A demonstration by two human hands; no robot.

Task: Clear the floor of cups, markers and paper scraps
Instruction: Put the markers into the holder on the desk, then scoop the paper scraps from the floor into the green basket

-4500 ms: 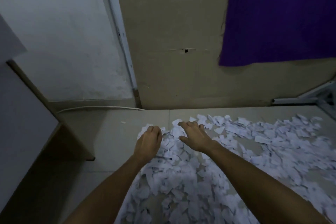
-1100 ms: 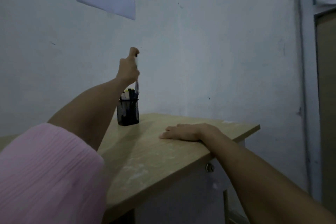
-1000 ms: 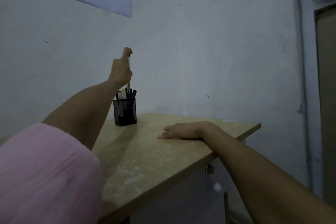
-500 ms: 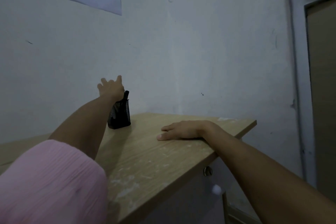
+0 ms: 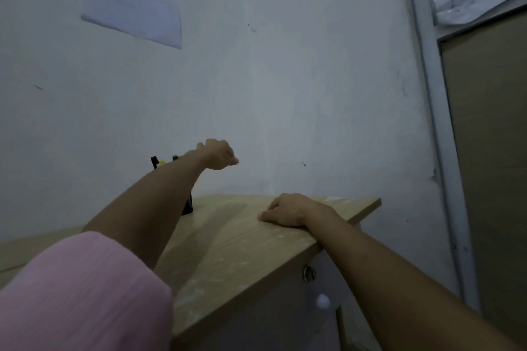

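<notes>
Markers [image 5: 164, 162] stood in the black holder [image 5: 188, 205] at the far left of the desk [image 5: 242, 242], mostly hidden behind your left forearm. You could make out only three tips above the arm: one black cap, a yellow one beside it and a dark one with a greenish top. Of the holder, just a dark lower corner showed on the wood.

Your left hand [image 5: 219, 154] hung in the air to the right of the markers, above the desk, fingers loosely curled and holding nothing. Your right hand [image 5: 285, 209] lay palm down on the near right part of the desk top, fingers bent a little and gripping nothing. One pink sleeve [image 5: 82, 293] filled the near left corner.

One sheet of paper [image 5: 134, 14] was stuck high on the wall [image 5: 285, 80], and one door [image 5: 496, 151] stood at the right.

Half a second before, your left hand was spread directly over the holder; it had since lifted and swung to the right, away from it. A second ago that hand was pinching a marker above the holder, and now it was empty. Your right hand had kept its place on the desk.
</notes>
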